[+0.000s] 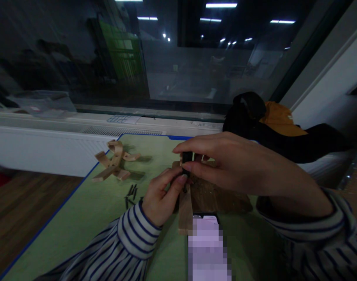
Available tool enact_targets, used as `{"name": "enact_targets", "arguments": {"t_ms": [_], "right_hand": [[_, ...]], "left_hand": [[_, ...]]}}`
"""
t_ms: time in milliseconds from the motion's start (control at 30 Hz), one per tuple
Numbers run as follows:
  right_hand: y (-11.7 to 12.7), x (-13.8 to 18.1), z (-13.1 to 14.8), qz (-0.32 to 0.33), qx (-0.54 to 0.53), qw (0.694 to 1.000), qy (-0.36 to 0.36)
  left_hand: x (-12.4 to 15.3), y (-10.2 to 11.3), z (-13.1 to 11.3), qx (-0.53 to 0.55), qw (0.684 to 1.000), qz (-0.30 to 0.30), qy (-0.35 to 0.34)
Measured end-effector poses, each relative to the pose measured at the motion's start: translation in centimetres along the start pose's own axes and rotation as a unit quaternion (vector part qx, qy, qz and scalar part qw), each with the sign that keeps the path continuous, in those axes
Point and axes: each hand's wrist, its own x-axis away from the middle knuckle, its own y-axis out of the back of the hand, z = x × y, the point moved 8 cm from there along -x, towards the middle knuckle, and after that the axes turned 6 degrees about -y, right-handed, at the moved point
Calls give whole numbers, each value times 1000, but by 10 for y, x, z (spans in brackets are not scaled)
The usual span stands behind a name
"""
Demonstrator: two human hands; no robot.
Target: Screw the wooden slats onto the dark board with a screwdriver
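Note:
My right hand [219, 160] reaches in from the right, its thumb and fingers closed around a short black object [187, 157] held upright. What kind of object it is cannot be made out. Just below it, my left hand [163, 193] pinches thumb and finger together at the object's lower end; anything between those fingertips is hidden. Under both hands lies a narrow light wooden strip [185, 214], with a dark hole or screw near my left thumb. The strip rests over a brown wooden board [219, 197].
Several dark screws [133, 192] lie left of my left hand. Further left stands a joined wooden piece [116, 160] with curved arms. A phone [207, 249] lies near the green table's [79, 226] front. Behind are a window sill, an orange cap [279, 117] and black cloth.

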Motion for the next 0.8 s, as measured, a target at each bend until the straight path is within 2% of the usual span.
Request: {"name": "enact_targets", "arguments": {"t_ms": [167,367,800], "right_hand": [[-1,-1,2,8,-5,1000,9],[-3,-1,-2,7,4,1000,-5],[-4,-1,2,10,-6,1000,10]], "left_hand": [[0,1,-2,4,1000,-10,-8],[-3,6,-7,-1,998,-49,-26],[-1,3,-3,-13,1000,-10,-5]]}}
